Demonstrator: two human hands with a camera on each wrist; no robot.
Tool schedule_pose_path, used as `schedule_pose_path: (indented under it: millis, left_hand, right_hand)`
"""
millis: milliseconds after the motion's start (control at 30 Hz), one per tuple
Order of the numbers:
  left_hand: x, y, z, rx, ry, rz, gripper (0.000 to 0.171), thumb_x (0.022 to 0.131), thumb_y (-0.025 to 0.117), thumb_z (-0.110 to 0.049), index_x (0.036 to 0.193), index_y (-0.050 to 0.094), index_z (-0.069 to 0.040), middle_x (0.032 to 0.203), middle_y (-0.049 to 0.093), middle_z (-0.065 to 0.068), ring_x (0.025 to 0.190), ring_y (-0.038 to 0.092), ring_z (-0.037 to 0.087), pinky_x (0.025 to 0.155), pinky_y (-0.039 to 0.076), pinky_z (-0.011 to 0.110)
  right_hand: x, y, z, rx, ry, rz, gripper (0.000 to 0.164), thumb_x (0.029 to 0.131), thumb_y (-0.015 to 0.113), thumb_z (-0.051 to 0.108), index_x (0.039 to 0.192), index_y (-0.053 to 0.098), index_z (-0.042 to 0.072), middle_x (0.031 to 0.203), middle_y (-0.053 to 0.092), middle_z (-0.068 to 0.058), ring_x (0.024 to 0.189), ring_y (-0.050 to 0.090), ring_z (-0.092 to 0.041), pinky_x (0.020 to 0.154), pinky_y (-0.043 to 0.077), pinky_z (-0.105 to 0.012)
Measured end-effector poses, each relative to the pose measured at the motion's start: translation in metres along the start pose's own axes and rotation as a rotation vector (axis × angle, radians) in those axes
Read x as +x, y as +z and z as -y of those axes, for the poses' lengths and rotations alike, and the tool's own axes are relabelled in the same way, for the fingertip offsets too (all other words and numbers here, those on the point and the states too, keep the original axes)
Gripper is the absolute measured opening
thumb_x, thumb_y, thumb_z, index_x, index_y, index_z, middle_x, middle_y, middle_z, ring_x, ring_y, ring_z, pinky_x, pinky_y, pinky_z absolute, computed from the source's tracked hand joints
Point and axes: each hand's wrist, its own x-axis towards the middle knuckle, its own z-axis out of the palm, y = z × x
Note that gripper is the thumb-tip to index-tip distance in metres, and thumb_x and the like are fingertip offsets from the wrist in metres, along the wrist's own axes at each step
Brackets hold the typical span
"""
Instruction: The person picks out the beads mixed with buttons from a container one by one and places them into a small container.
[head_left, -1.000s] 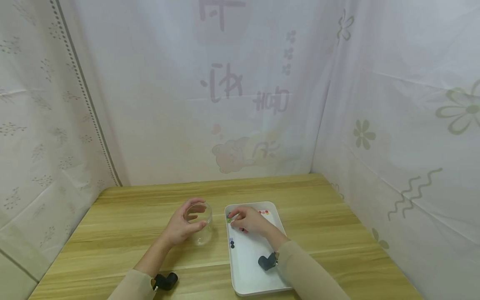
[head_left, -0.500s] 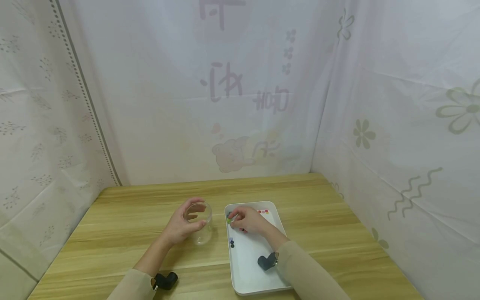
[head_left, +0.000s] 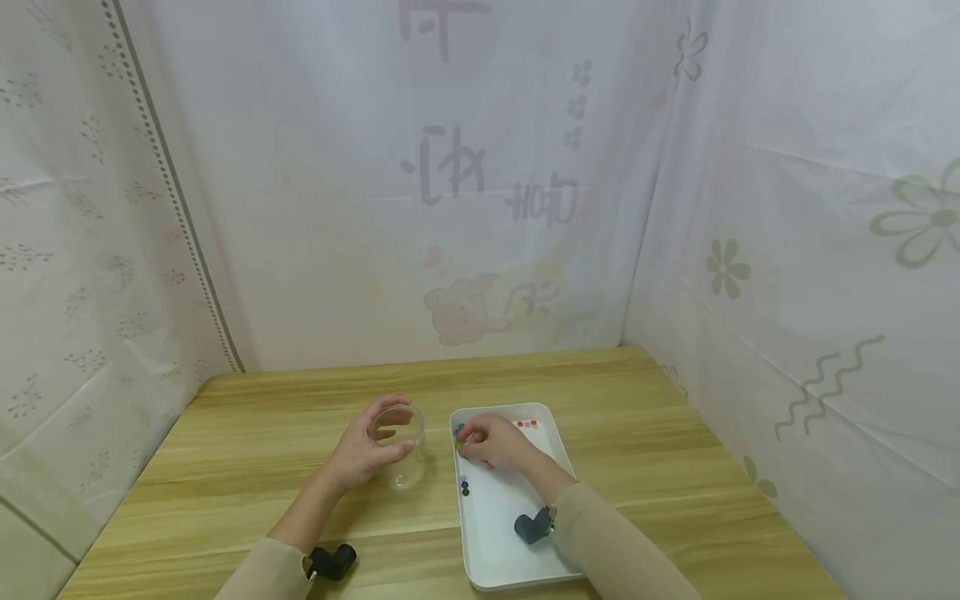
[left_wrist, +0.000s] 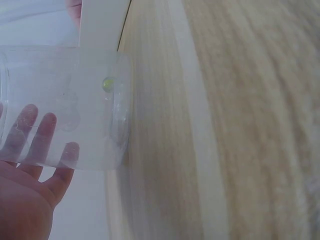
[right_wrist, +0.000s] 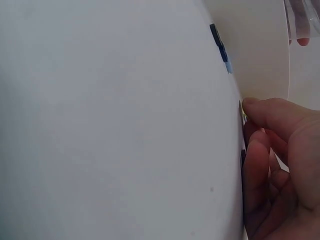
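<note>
In the head view my left hand (head_left: 367, 450) holds a clear plastic jar (head_left: 405, 471) standing on the table, its fingers and thumb curled round the upper wall. A yellow-green bead (left_wrist: 108, 84) shows through the jar near its base in the left wrist view. My right hand (head_left: 497, 443) is inside the white tray (head_left: 510, 558), at its left wall. Its thumb and index finger pinch at a small yellow-green bead (right_wrist: 244, 115), mostly hidden by the fingertips. Several small bluish beads (head_left: 459, 428) lie just beyond those fingertips.
Two dark beads (head_left: 465, 488) and a pale purple one lie along the tray's left wall. Red, pink and yellow beads (head_left: 527, 424) sit at its far end. The wooden table (head_left: 660, 467) meets printed white curtains (head_left: 375, 250) at the back and sides.
My right fingertips have shifted slightly along the tray's left wall, and more bluish beads show beside them. A dark bead visible under the hand earlier is now hidden. My left hand and the jar stay put.
</note>
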Motion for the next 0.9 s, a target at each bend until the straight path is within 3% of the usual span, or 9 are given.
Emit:
schedule_pose_path:
  millis: [900]
  left_hand:
    - [0.0014, -0.0011, 0.0033, -0.002, 0.016, 0.001, 0.062, 0.098, 0.081, -0.015, 0.152, 0.053, -0.008, 0.145, 0.064, 0.025, 0.137, 0.060, 0.050, 0.113, 0.045, 0.075]
  right_hand:
    - [-0.0017, -0.0060, 0.0026, 0.105, -0.006, 0.017, 0.015, 0.096, 0.081, 0.016, 0.111, 0.079, 0.012, 0.088, 0.073, 0.003, 0.067, 0.061, -0.011, 0.061, 0.051, -0.025]
